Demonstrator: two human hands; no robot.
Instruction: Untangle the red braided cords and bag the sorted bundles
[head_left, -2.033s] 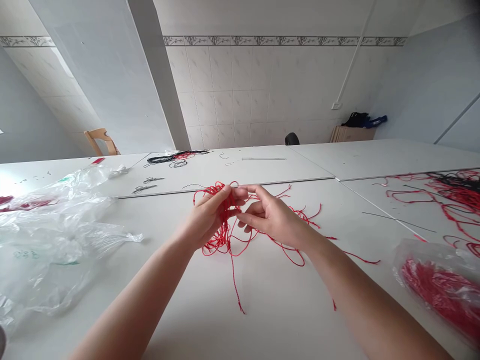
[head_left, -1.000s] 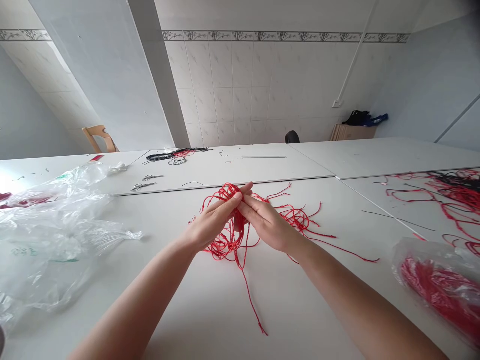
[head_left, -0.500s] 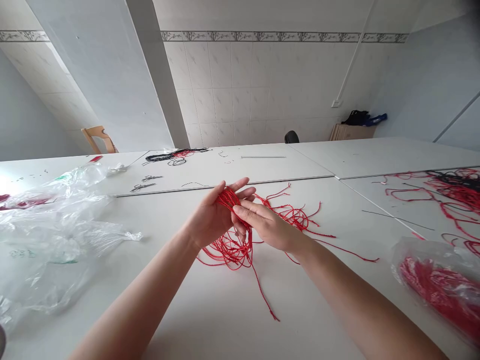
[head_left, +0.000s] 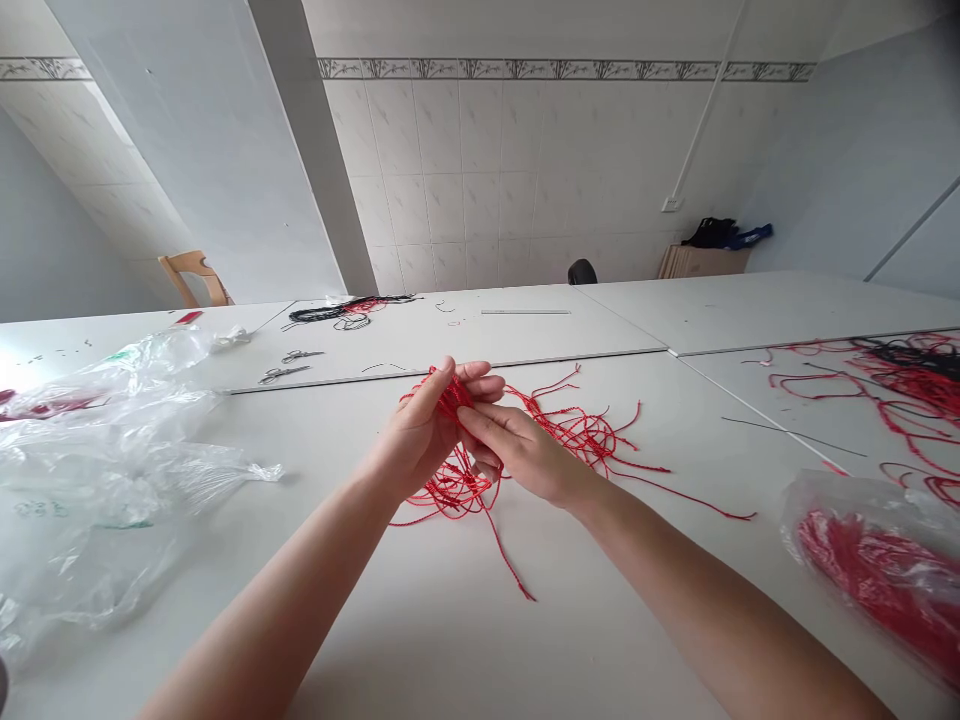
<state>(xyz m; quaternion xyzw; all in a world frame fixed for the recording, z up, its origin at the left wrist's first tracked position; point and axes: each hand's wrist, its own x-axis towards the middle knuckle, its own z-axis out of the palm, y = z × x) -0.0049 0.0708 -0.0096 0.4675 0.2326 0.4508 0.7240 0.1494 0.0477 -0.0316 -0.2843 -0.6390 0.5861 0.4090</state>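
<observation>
A bundle of red braided cords lies across the palm of my left hand, whose thumb presses over it. The fingers of my right hand pinch the same bundle from the right side. Below my hands the loose ends of the cords hang down to the white table, and one strand trails toward me. Just right of my hands a loose pile of red cords rests on the table. Parts of the bundle are hidden behind my fingers.
Clear plastic bags spread over the table's left side. Two pairs of scissors, black cords and a ruler lie farther back. At the right are a bag of red cords and a red and black cord heap.
My left thumb has folded over the bundle, and the bundle has shifted slightly left and bunched in the palm. The trailing strand's end has moved up and left.
</observation>
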